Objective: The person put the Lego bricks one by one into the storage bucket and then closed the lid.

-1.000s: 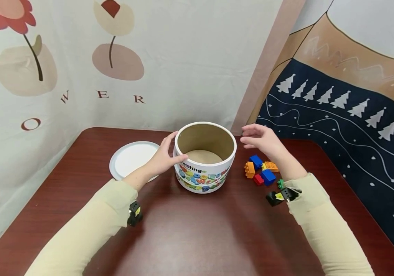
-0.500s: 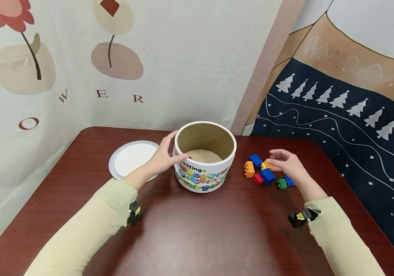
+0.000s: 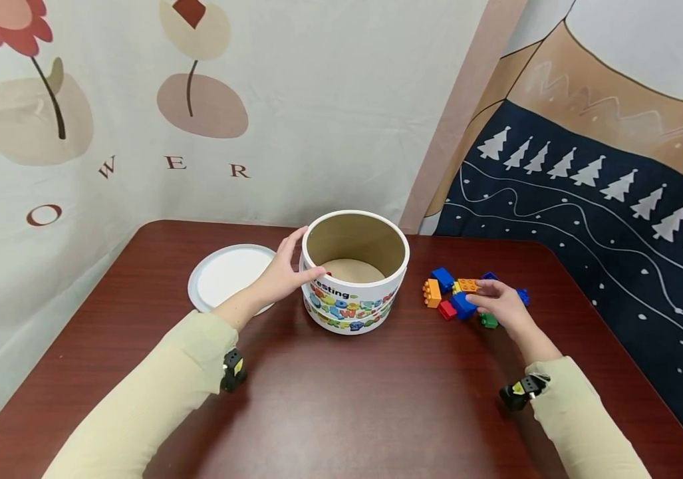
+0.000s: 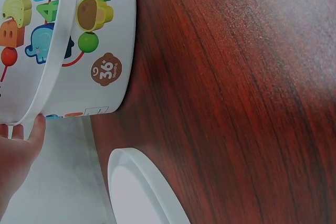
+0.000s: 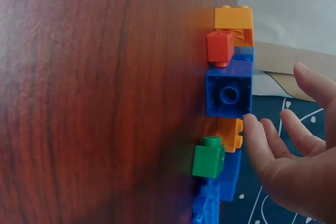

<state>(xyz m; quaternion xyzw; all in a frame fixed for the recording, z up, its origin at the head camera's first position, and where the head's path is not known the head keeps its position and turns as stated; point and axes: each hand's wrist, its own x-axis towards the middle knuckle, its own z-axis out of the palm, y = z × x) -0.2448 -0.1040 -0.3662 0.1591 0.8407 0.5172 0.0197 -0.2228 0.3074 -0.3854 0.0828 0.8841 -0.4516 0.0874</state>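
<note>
The lid is off, left of the white toy tub the left hand grips by its rim, something red is inside, and the right hand, fingers loose and empty, hangs by toy bricks still outside, right of it.

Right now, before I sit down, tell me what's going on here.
A person is at a table with toy bricks. Their left hand rests on the rim of an open bucket. Their right hand is at the bricks, holding none. The white lid lies on the table, left of the bucket.
</note>
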